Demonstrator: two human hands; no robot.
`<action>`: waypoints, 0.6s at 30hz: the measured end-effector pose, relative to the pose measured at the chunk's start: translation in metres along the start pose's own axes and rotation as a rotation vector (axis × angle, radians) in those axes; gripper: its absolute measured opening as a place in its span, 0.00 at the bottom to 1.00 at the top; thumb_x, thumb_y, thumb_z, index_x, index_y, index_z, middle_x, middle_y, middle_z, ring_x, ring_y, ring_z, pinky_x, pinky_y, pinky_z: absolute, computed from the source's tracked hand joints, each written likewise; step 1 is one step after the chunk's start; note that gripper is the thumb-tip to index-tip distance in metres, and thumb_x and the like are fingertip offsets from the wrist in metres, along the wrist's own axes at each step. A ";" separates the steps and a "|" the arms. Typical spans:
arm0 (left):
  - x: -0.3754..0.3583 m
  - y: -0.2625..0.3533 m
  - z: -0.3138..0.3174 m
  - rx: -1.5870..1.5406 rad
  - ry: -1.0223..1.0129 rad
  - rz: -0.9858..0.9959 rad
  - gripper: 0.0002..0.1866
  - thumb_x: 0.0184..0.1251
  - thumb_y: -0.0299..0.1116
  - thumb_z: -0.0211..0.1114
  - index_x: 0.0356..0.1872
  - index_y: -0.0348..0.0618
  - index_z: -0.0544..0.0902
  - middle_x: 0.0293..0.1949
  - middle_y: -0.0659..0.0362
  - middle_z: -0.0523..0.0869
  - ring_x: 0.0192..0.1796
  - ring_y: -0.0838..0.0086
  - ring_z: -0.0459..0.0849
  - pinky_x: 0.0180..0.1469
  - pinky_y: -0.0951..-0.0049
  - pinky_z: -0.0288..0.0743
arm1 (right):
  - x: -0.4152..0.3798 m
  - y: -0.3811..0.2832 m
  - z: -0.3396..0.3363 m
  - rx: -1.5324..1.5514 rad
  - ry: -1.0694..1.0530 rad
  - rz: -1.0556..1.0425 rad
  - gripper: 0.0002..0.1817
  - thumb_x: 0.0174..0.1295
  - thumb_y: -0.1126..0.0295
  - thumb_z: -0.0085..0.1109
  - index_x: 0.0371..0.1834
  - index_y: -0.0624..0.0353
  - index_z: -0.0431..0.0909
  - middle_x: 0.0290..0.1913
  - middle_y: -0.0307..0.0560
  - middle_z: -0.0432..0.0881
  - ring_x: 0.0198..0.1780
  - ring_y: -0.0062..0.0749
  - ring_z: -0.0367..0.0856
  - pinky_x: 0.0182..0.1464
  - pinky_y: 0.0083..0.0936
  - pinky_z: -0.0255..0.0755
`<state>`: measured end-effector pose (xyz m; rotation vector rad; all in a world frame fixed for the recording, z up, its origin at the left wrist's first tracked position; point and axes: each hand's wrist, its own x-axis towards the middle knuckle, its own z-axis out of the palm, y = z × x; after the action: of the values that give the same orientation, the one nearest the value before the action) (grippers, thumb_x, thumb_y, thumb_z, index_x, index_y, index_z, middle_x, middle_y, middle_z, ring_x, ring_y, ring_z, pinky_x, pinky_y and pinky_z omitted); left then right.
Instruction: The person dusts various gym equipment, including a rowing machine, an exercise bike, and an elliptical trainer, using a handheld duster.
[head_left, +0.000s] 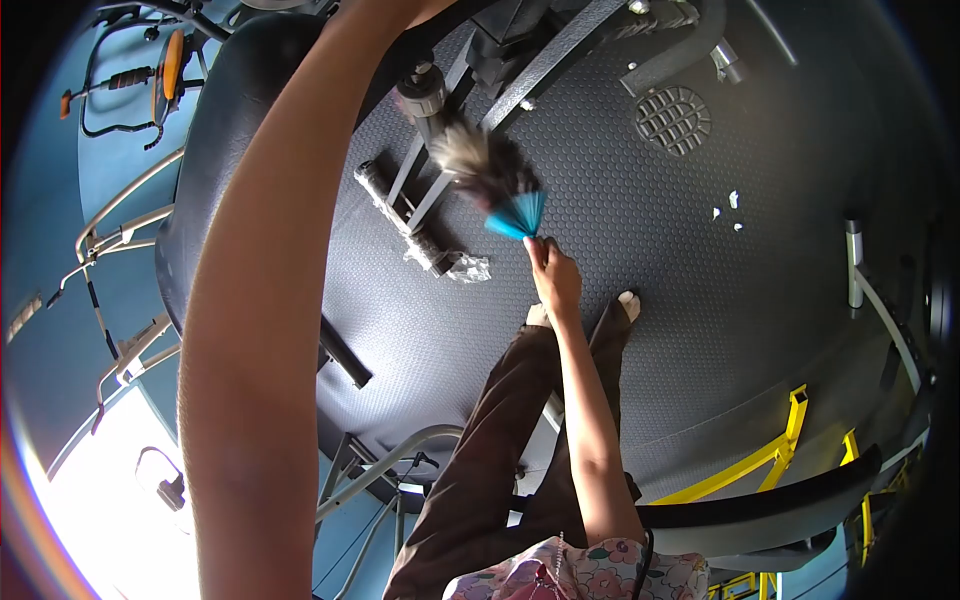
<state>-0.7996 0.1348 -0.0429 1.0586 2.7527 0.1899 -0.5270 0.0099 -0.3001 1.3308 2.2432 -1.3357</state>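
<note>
My right hand (556,277) is closed around the narrow blue end of a feather duster (518,214). The duster's brown and pale feathers are blurred and lie against or just beside a grey metal machine part with a round black collar (424,92). My left arm reaches up across the left side of the view, over a black padded seat. Only a sliver of my left hand (425,8) shows at the top edge, and its fingers are hidden.
A metal bar with crumpled plastic wrap (408,222) lies low beside the machine frame. White scraps (734,200) dot the dark textured floor. Yellow frames (785,445) and a long black pad (770,500) stand at the lower right. White tubular equipment (135,340) is at the left.
</note>
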 end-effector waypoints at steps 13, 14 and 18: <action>-0.005 0.005 -0.008 0.031 -0.060 -0.002 0.43 0.43 0.66 0.61 0.51 0.35 0.74 0.45 0.46 0.80 0.48 0.58 0.79 0.52 0.66 0.72 | -0.031 0.008 0.012 0.140 0.013 0.066 0.23 0.60 0.43 0.42 0.31 0.53 0.70 0.20 0.54 0.78 0.26 0.55 0.78 0.25 0.46 0.71; -0.004 0.005 -0.009 0.022 -0.072 0.001 0.43 0.43 0.65 0.61 0.52 0.35 0.74 0.45 0.46 0.80 0.48 0.58 0.79 0.52 0.66 0.71 | -0.042 0.008 0.015 0.058 -0.010 0.044 0.23 0.60 0.44 0.43 0.30 0.53 0.70 0.20 0.54 0.78 0.26 0.54 0.78 0.24 0.44 0.71; -0.005 0.002 -0.006 0.025 0.047 0.053 0.43 0.43 0.65 0.61 0.51 0.34 0.74 0.45 0.46 0.80 0.47 0.58 0.80 0.52 0.66 0.72 | -0.082 0.038 0.049 0.144 -0.006 0.023 0.22 0.60 0.46 0.45 0.28 0.56 0.71 0.20 0.55 0.77 0.25 0.52 0.78 0.24 0.43 0.72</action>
<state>-0.7954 0.1324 -0.0363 1.1492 2.7770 0.1915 -0.4626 -0.0704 -0.3041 1.3922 2.1563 -1.5161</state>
